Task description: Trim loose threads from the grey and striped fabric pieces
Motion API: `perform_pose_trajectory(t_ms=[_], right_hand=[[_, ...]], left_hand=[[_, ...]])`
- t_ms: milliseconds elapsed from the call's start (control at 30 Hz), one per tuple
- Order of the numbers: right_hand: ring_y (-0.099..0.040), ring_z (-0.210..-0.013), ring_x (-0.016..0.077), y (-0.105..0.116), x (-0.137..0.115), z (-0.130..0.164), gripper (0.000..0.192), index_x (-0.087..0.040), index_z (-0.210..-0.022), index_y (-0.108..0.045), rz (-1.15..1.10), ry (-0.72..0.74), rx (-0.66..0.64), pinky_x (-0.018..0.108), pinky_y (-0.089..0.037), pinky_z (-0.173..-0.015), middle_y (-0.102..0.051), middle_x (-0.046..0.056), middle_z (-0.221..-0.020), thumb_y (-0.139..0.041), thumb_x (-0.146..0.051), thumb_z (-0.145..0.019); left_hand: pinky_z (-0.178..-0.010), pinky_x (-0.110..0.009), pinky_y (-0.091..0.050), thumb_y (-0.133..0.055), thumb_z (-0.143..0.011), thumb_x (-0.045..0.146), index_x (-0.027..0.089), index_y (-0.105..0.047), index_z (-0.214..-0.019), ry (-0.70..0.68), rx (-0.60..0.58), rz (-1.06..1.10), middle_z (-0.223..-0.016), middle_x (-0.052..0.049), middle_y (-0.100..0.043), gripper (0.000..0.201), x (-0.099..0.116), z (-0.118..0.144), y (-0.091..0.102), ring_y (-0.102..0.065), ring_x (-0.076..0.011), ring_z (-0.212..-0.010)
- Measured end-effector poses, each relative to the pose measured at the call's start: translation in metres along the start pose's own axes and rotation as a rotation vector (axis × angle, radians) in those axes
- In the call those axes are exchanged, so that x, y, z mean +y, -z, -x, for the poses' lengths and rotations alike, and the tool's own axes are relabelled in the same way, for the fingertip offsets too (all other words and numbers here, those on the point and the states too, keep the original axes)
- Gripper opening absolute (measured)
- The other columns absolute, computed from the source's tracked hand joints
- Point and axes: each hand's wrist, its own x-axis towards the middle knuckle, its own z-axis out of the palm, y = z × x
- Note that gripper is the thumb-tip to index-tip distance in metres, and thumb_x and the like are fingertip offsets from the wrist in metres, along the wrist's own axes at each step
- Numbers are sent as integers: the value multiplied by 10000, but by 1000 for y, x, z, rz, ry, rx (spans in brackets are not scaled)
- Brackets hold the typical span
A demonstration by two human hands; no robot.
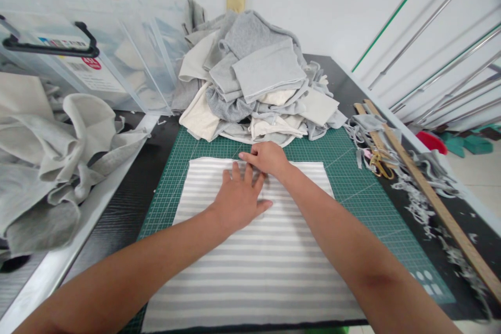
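Note:
A grey-and-white striped fabric piece (250, 266) lies spread over the green cutting mat (352, 203). My left hand (239, 195) rests on its upper part with the fingers spread and the palm down. Just beyond, my right hand (268, 159) is at the fabric's far edge, its fingers curled together with thumb and forefinger on that edge. The right hand's fingertips are partly hidden, but the edge seems pinched between them. Both forearms cross over the stripes.
A heap of grey and cream fabric pieces (266, 73) sits behind the mat. At left are more grey cloths (50, 167) and a clear plastic bin (113, 47). A wooden ruler (434, 193), gold-handled scissors (379, 165) and fabric scraps (417, 203) lie at right.

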Motion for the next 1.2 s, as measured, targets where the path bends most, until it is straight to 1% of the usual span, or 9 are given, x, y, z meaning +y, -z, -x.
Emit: perform_pose_trajectory(t_ms=[100, 367, 600, 833, 1000, 1200], right_hand=[[-571, -681, 159, 0, 0, -1, 589, -214, -687, -682, -4, -5, -4, 270, -261, -536, -694, 42, -742, -421, -723, -828], [-588, -709, 170, 1, 0, -3, 569, -209, -718, -709, 22, -18, -27, 273, -278, -537, -705, 58, -771, -448, -703, -828], [-546, -633, 146, 1, 6, -4, 543, -199, -695, -700, -22, 10, -9, 274, -248, -520, -679, 45, -705, -479, -677, -825], [-502, -582, 136, 2, 10, -3, 588, -186, -640, -665, -66, 33, 8, 277, -244, -512, -627, 34, -616, -435, -689, -839], [-517, -598, 141, 5, 11, -2, 579, -186, -691, -689, -71, 15, -23, 279, -254, -519, -642, 39, -646, -441, -688, -837], [-535, -616, 147, 5, 9, -3, 572, -189, -709, -699, -53, 3, -28, 278, -257, -519, -659, 44, -666, -450, -688, -834]], left_hand=[[-1000, -643, -280, -341, -889, 674, 243, -362, -1453, 2, -9, -1, -1503, -199, -326, 710, 0, 0, 1, -285, -500, -1342], [-995, -641, -288, -338, -888, 676, 236, -385, -1440, -6, 21, -13, -1493, -207, -340, 707, 0, 2, -1, -301, -506, -1331], [-998, -644, -283, -338, -886, 678, 234, -384, -1439, -2, 5, -13, -1489, -209, -344, 710, 0, 0, -1, -303, -507, -1328], [-1003, -651, -271, -340, -892, 668, 246, -351, -1456, 2, -21, -8, -1502, -204, -325, 704, 0, 1, 2, -277, -502, -1344], [-1006, -639, -274, -347, -888, 671, 244, -365, -1449, 2, -19, 10, -1501, -198, -330, 706, -1, 1, 2, -286, -502, -1340], [-1003, -645, -269, -350, -884, 678, 248, -366, -1448, 8, -3, 16, -1502, -200, -325, 711, 0, 1, 1, -284, -502, -1340]])
